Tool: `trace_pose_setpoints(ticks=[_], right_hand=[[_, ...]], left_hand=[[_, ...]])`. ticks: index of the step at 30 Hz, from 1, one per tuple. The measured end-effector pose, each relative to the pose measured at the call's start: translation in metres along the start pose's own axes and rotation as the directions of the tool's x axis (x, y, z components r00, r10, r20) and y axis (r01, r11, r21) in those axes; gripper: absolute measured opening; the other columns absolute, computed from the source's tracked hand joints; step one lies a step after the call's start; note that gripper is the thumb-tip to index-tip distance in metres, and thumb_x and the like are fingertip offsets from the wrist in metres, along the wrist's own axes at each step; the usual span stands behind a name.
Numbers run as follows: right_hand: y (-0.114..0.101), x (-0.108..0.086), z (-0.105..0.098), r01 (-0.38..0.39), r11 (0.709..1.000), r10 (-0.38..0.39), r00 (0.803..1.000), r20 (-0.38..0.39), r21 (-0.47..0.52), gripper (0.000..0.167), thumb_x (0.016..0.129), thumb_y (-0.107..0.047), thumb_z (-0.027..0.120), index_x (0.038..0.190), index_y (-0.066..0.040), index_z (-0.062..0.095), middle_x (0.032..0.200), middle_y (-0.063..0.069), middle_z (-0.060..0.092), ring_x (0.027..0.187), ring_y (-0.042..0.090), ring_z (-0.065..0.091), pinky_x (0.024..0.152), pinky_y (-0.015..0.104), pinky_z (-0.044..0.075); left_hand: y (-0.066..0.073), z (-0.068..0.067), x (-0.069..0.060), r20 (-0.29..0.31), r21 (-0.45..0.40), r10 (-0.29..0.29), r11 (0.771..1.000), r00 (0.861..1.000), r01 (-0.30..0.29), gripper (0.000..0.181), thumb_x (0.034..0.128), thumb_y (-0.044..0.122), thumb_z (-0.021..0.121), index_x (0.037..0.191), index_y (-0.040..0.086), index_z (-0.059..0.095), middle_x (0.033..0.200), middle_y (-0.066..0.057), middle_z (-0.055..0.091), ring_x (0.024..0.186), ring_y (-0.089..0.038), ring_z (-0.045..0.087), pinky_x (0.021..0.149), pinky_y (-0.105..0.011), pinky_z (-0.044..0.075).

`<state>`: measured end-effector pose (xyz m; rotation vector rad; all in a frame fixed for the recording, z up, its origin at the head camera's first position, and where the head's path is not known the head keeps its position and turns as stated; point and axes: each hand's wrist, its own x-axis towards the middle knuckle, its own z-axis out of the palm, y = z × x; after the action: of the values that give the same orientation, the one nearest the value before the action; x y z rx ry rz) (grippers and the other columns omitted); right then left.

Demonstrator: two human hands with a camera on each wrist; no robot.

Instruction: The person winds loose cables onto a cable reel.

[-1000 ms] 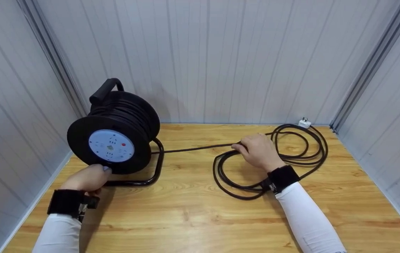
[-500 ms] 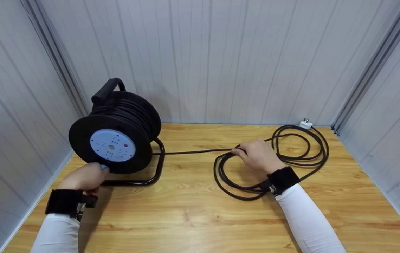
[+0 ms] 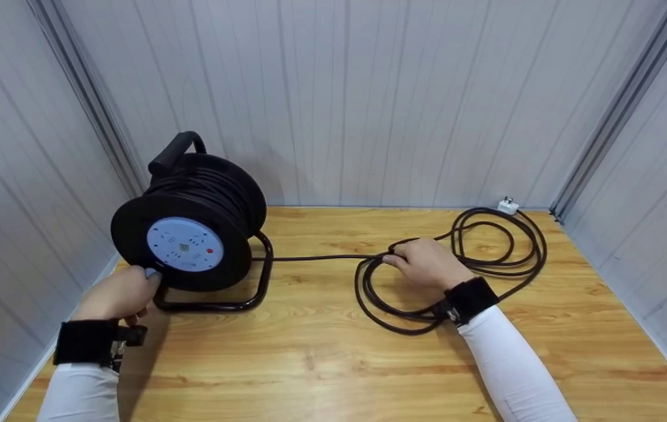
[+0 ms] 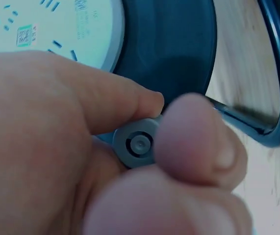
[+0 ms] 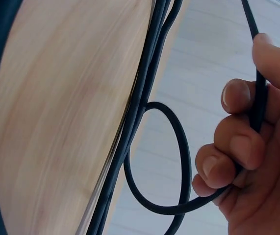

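Observation:
A black cable reel [image 3: 216, 193] with a pale socket face [image 3: 186, 244] stands on a tubular frame [image 3: 263, 275] at the left. My left hand [image 3: 119, 291] is at the lower left rim of the drum, its thumb and fingers gripping a small round crank knob [image 4: 140, 144], plain in the left wrist view. From the drum a black cable [image 3: 322, 258] runs right to my right hand [image 3: 430, 264]. In the right wrist view its fingers [image 5: 240, 149] curl round the cable, which passes through the palm and comes out below in a loop.
Loose cable coils [image 3: 392, 325] lie under and beyond the right hand on the wooden table [image 3: 310, 363]. A white plug [image 3: 507, 205] rests near the back right corner. Panel walls [image 3: 339, 105] close in the back and both sides.
The left hand has moved left along the drum's lower rim with the knob, and the socket face has rotated. The right hand has come slightly lower, still holding the cable.

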<state>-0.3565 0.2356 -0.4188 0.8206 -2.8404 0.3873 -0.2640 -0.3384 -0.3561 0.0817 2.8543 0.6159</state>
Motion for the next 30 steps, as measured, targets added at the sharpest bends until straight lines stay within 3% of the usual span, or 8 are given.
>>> trace_pose_setpoints(ticks=[6,12,16,21,24,26,30], right_hand=[[-0.004,0.002,0.003,0.070,0.997,-0.072,0.994,-0.078,-0.027,0.048,0.115,-0.045,0.062,0.075,-0.020,0.053,0.064,-0.007,0.046,0.060,0.016,0.050,0.065,0.042,0.049],[-0.006,0.000,0.006,0.083,0.990,-0.101,0.982,-0.161,-0.114,0.055,0.111,-0.053,0.065,0.069,-0.023,0.047,0.057,-0.011,0.037,0.050,0.009,0.041,0.051,0.035,0.037],[-0.006,0.000,0.005,0.106,0.989,-0.123,0.979,-0.164,-0.107,0.057,0.111,-0.055,0.064,0.069,-0.022,0.047,0.057,-0.011,0.034,0.047,0.009,0.038,0.050,0.033,0.032],[0.001,-0.001,0.006,0.059,0.996,-0.063,0.996,-0.066,-0.063,0.048,0.113,-0.051,0.063,0.076,-0.021,0.054,0.062,-0.008,0.044,0.056,0.012,0.047,0.061,0.038,0.046],[0.002,0.000,0.008,0.059,0.996,-0.063,0.996,-0.064,-0.065,0.044,0.114,-0.047,0.062,0.081,-0.020,0.056,0.066,-0.006,0.050,0.060,0.015,0.054,0.065,0.043,0.051],[0.001,0.001,0.009,0.087,0.992,-0.097,0.988,-0.119,-0.086,0.043,0.114,-0.046,0.063,0.081,-0.019,0.057,0.066,-0.005,0.052,0.060,0.018,0.056,0.065,0.045,0.052],[-0.002,0.003,0.011,0.115,0.976,-0.166,0.944,-0.286,-0.185,0.046,0.111,-0.045,0.069,0.078,-0.015,0.056,0.066,-0.002,0.052,0.060,0.025,0.058,0.069,0.050,0.052]], left_hand=[[-0.004,-0.007,-0.003,-0.013,0.025,-0.014,1.000,1.000,0.014,0.054,0.1196,0.035,0.026,0.104,0.000,0.065,0.076,-0.007,0.068,0.061,-0.024,0.067,0.085,-0.060,0.052],[-0.005,-0.012,-0.005,-0.016,0.021,-0.045,0.999,0.999,0.045,0.061,0.1200,0.044,0.023,0.113,0.001,0.066,0.078,-0.006,0.070,0.065,-0.025,0.067,0.087,-0.062,0.049],[-0.007,-0.015,-0.007,-0.028,0.027,-0.051,0.998,0.998,0.051,0.061,0.1198,0.046,0.025,0.104,0.004,0.065,0.079,-0.007,0.070,0.066,-0.026,0.066,0.084,-0.060,0.048],[-0.009,-0.020,-0.011,-0.093,0.020,-0.053,0.998,0.994,0.056,0.070,0.1187,0.052,0.023,0.084,0.009,0.067,0.071,-0.005,0.069,0.068,-0.027,0.067,0.078,-0.052,0.049],[-0.010,-0.023,-0.012,-0.129,0.006,-0.059,0.998,0.990,0.060,0.076,0.1177,0.054,0.021,0.076,0.011,0.068,0.066,-0.004,0.068,0.069,-0.027,0.068,0.074,-0.049,0.050],[-0.010,-0.025,-0.013,-0.149,-0.010,-0.062,0.998,0.987,0.061,0.077,0.1175,0.055,0.020,0.075,0.012,0.068,0.065,-0.004,0.068,0.069,-0.026,0.067,0.073,-0.046,0.049],[-0.010,-0.024,-0.013,-0.192,-0.109,-0.065,0.993,0.979,0.044,0.074,0.1178,0.055,0.024,0.074,0.010,0.064,0.063,-0.004,0.064,0.063,-0.026,0.061,0.071,-0.041,0.045]])
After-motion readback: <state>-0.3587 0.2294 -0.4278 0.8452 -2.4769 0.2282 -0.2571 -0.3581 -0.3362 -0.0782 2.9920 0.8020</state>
